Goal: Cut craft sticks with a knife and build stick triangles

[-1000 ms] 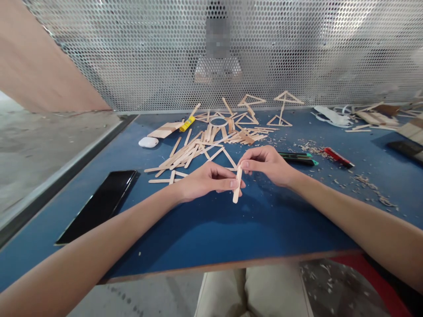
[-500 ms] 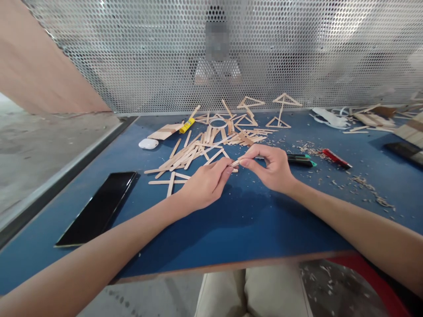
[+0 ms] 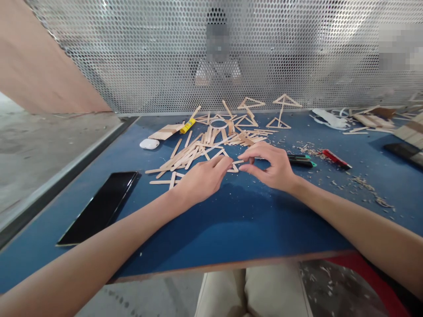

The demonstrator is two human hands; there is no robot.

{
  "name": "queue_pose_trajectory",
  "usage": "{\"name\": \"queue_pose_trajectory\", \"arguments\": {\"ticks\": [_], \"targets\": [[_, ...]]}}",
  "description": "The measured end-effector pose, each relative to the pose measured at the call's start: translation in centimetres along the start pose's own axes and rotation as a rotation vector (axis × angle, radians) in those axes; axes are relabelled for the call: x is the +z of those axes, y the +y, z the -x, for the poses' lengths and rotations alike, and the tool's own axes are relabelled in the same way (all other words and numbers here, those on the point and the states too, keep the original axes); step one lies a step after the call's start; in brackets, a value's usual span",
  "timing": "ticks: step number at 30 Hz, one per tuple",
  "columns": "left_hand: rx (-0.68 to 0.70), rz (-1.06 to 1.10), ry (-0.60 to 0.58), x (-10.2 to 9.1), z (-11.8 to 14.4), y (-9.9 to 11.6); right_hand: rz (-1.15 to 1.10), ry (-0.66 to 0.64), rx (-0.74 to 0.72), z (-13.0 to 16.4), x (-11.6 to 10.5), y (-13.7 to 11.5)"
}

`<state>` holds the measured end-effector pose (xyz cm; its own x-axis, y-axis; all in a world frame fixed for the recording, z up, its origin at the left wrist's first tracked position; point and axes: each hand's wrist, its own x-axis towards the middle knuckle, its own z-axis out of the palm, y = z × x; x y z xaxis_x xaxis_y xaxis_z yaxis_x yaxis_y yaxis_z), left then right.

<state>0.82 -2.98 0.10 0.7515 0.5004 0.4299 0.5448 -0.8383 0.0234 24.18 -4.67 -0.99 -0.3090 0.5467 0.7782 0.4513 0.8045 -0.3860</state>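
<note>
Left hand — fingers curled, tips at a flat pale wooden craft stick on the blue desk | right hand — thumb and forefinger apart around it, seemingly to steady it | loose stick pile just behind | black phone left.

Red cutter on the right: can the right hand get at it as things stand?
Probably yes. The red cutter lies flat beside the right hand, only the green cutter and wood shavings nearby, nothing covering it.
</note>
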Motion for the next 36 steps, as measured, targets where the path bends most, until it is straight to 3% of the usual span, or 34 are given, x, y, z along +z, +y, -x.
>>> {"name": "queue_pose_trajectory", "arguments": {"ticks": [8,20,26,30,36], "targets": [[0.069,-0.098,0.02,0.35,0.1,-0.1,0.014,0.002,-0.075,0.09,0.19,0.22],[0.092,-0.035,0.066,0.38,0.02,-0.05,0.007,0.015,-0.123,-0.1,0.27,0.11],[-0.124,0.18,0.114,0.01,0.01,0.16,-0.022,0.063,-0.046,-0.15,0.14,0.25],[-0.263,0.431,0.258,-0.05,-0.24,0.11,-0.057,0.091,0.051,-0.1,0.01,0.25],[-0.316,0.576,0.311,0.15,-0.4,0.14,-0.072,0.086,0.076,-0.01,0.09,0.19]]}}
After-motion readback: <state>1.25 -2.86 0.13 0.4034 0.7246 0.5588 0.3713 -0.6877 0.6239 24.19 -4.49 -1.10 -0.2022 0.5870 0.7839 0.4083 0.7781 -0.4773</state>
